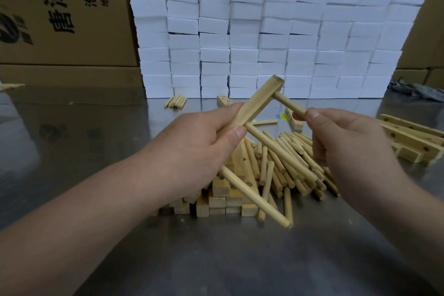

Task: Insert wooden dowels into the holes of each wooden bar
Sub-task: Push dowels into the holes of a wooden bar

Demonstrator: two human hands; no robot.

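Left grip (206, 134) grasping wooden bar (254, 103), right grip (336, 137) pinching upper dowel (289, 103), dowel pile (288, 166) below both

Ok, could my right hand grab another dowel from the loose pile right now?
Probably not yet: the right hand is pinching the dowel entering the bar. The pile lies uncovered just below it.
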